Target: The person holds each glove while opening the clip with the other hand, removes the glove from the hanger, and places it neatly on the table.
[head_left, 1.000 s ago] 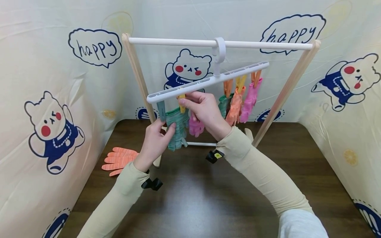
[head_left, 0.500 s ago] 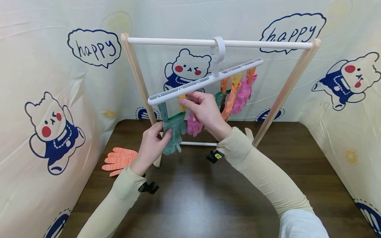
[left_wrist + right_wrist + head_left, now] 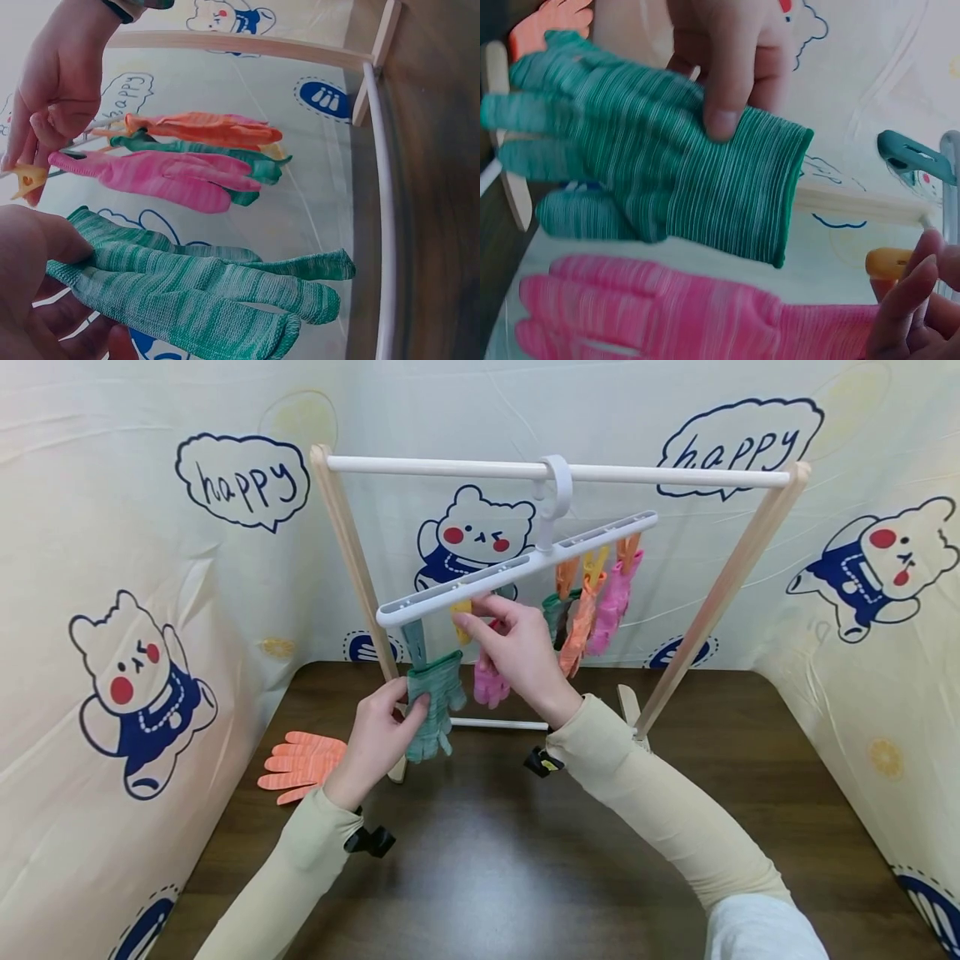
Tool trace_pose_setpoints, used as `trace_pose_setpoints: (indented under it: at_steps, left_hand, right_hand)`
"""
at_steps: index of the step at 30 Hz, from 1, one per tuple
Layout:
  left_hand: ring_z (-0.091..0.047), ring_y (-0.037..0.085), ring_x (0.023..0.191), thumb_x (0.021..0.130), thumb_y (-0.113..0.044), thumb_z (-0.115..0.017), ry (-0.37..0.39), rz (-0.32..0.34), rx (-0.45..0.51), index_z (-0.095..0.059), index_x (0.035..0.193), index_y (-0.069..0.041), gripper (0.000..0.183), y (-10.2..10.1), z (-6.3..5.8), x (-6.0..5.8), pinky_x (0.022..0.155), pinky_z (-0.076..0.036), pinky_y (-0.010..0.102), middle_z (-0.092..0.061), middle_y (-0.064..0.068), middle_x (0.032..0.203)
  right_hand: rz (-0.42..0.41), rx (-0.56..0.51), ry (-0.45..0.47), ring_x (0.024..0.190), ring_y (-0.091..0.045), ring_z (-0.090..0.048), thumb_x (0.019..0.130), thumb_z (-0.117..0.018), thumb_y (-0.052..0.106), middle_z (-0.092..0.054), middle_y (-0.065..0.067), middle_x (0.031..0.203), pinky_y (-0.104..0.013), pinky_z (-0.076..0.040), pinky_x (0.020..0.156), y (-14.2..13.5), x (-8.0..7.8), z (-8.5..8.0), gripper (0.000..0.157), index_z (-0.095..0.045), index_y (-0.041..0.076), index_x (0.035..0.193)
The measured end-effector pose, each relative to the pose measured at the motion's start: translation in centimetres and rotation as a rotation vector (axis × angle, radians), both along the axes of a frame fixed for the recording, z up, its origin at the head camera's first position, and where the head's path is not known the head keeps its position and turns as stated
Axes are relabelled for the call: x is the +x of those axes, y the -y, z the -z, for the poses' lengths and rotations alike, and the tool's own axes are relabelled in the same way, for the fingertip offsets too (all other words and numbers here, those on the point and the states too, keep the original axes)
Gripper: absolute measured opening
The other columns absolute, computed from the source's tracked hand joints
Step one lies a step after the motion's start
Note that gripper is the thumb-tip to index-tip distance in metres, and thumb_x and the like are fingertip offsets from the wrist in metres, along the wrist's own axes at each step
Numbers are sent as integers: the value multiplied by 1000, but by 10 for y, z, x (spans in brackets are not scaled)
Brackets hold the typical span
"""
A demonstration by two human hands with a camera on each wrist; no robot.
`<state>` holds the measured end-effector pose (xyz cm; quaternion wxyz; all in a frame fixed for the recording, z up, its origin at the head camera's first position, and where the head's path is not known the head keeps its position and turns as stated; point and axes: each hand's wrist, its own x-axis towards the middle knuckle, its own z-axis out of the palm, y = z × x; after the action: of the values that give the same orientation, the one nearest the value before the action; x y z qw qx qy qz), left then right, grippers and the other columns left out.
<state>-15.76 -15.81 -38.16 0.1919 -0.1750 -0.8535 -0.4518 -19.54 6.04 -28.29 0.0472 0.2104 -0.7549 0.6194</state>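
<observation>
1. The spare orange glove [image 3: 300, 764] lies on the desk [image 3: 487, 877], fingers pointing left; it is best left there while both hands are busy.
2. The left grip [image 3: 375, 727] pinches the green glove [image 3: 435, 706] along its side near the cuff, thumb on the near face. A light pinch should do, with the cuff's edge flat and clear of the fingertips.
3. The teal peg [image 3: 414, 643] hangs from the low end of the hanger [image 3: 435, 602]. The glove's cuff is clear of it, so it is worth not snagging it.
4. The yellow peg [image 3: 462, 620] is grasped between thumb and fingers of the right grip [image 3: 521, 652]; whether its mouth is parted is hard to tell. Steady pressure, without pulling down, would suit the tilted hanger.
5. A pink glove [image 3: 489, 685] hangs just behind that hand; the wrist should avoid brushing it.
6. Farther right hang more pegged gloves [image 3: 581, 627]; gentle movements should limit their swinging.
</observation>
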Motion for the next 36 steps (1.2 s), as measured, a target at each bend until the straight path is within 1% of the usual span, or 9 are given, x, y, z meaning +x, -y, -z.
trace_pose_setpoints:
  at_steps: [5,9,15,18,21,24,28,31,36]
  left_hand:
    - [-60,20,82,99,-6,-67,1,2,-11,-70,108,-2,10,2,5,-1,63,-49,24,-68,10,95]
    - [-59,19,82,99,-6,-66,2,12,-21,-70,109,-3,11,4,8,-2,64,-50,25,-67,9,94]
    - [-56,19,76,99,-4,-66,-18,9,-31,-70,104,-4,6,7,13,-2,61,-47,26,-63,7,88]
    - [-53,19,73,98,-4,-66,-6,8,-30,-69,102,-5,4,8,14,0,60,-45,26,-60,6,85]
    - [-52,19,72,99,-5,-66,17,3,-32,-69,103,-5,5,11,15,0,61,-44,27,-59,6,85]
    - [-52,20,71,100,-7,-67,40,-9,-47,-70,105,-5,6,13,16,0,61,-44,27,-60,7,85]
    - [-52,20,69,100,-8,-67,58,-34,-87,-71,106,-5,8,16,19,-1,59,-44,28,-60,7,84]
    - [-53,20,68,100,-10,-68,47,-54,-137,-71,106,-5,9,18,21,-1,58,-43,28,-61,7,84]
    - [-54,20,68,99,-11,-68,17,-71,-213,-70,102,-6,7,17,28,1,59,-48,32,-64,7,85]
  right_hand:
    - [45,26,-129,67,-31,-63,102,-69,21,-71,-9,98,-28,-52,59,0,1,9,27,-73,7,124]
    - [38,14,-191,76,-22,-62,102,-68,18,-71,-6,109,-28,-53,65,-4,2,16,25,-73,5,124]
    - [1,-46,-300,67,-24,-57,104,-65,13,-66,-5,103,-28,-48,52,-9,6,26,25,-71,4,126]
    - [-13,-71,-341,66,-28,-56,104,-63,10,-64,-6,104,-27,-47,52,-13,9,29,25,-70,3,126]
    - [-20,-95,-351,62,-29,-56,104,-61,7,-63,-8,106,-27,-47,50,-18,13,32,25,-69,1,127]
    - [-16,-132,-365,57,-24,-55,105,-58,5,-62,-13,109,-27,-48,49,-25,17,36,26,-66,-1,129]
    - [-4,-159,-397,55,-17,-56,104,-55,3,-60,-19,103,-29,-48,48,-34,20,40,26,-64,-2,128]
    - [3,-149,-399,56,-16,-59,104,-54,2,-60,-15,93,-31,-47,48,-41,22,45,24,-65,-2,125]
    - [18,-115,-366,58,-17,-59,105,-53,1,-60,-7,92,-32,-48,49,-54,29,58,23,-66,-1,123]
